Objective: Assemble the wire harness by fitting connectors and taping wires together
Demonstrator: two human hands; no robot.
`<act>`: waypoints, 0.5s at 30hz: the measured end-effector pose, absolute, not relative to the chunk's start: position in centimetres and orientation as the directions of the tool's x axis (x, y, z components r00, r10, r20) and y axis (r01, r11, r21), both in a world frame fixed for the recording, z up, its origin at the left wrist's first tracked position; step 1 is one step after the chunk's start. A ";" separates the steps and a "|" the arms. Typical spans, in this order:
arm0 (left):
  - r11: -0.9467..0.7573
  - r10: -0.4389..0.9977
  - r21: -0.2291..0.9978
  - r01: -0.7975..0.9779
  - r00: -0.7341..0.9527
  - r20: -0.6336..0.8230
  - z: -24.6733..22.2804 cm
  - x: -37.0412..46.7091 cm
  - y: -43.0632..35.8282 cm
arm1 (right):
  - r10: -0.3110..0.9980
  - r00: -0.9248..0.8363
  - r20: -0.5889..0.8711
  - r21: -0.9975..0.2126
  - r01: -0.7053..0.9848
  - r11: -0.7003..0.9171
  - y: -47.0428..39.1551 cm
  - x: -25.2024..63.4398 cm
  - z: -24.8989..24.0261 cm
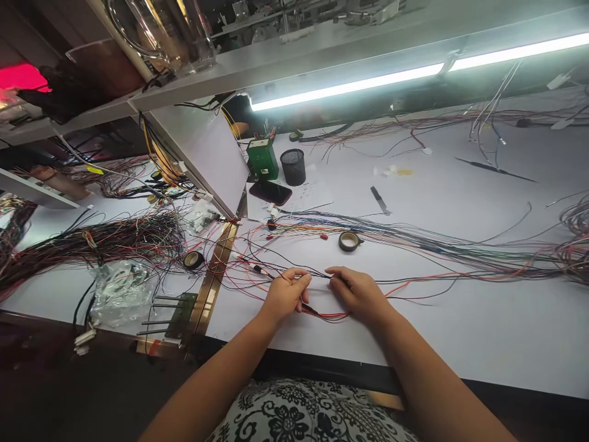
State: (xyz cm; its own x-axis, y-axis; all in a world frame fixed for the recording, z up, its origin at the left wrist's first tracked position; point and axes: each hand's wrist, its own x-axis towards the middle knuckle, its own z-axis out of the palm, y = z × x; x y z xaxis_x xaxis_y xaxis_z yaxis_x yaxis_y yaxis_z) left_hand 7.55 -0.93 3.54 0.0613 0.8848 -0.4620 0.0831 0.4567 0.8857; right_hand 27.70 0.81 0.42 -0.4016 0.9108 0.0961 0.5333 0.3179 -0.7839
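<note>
My left hand is closed around red and black wires near the front of the white table. Between the two hands runs a short stretch of black wires. My right hand has its fingers curled and pinched on those same wires. Just beyond the hands lies a roll of black tape. A long bundle of thin coloured wires stretches across the table behind it. To the left of my left hand, a dark wrapped section shows on the wires.
At the back left stand a green box and a black mesh cup, with a phone before them. A small knife lies further right. On the left, a metal strip borders another table with a wire heap and plastic bag.
</note>
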 end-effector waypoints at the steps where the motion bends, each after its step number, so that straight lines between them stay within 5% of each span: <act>1: 0.459 0.884 0.885 0.081 0.061 -0.464 3.6 7.6 -0.9 | 0.910 -0.403 0.099 -0.779 0.538 0.322 0.8 27.7 0.4; 15: 0.374 0.858 0.778 0.505 0.130 -0.497 4.2 8.0 -0.6 | 0.891 -0.381 0.245 -0.749 0.510 0.424 0.5 27.6 0.3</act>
